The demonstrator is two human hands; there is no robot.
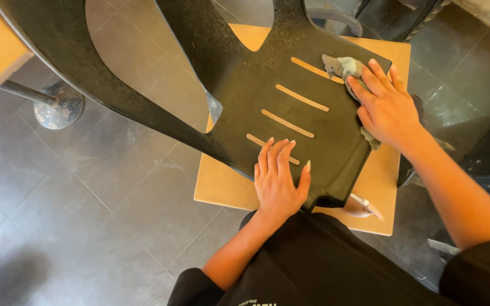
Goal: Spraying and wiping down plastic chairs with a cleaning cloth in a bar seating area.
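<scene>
Black chair seat (245,85), a flat dark plastic shell w/ four narrow slots cut through it, lies tilted across a small square wooden table (384,170); its near edge overhangs the table toward the person, and its long curved legs/back run off up and to the left, past the picture's top edge. Wood shows through the slots.

Grey cloth (342,67) sits on the seat's far right corner, crumpled, partly under the right hand (385,107). That hand lies flat on the cloth, fingers spread and pressed down, palm covering most of it; a bit of cloth also shows below the wrist at the seat's right edge. Not gripping, just pressing.

Left hand (279,178) rests flat on the seat's near edge, fingers together pointing up across the lowest slot, thumb out to the right. Open palm, holding nothing, steadying the seat.

Hands are well apart, one at each end of the seat's right half.

Just right of the left hand, under the seat's near corner, a small pale tool or brush (365,205) lies on the table; can't tell exactly what.

Left of the seat, on grey tiled floor (86,187), a round metal table base (58,106) w/ a post. Person wears black.
</scene>
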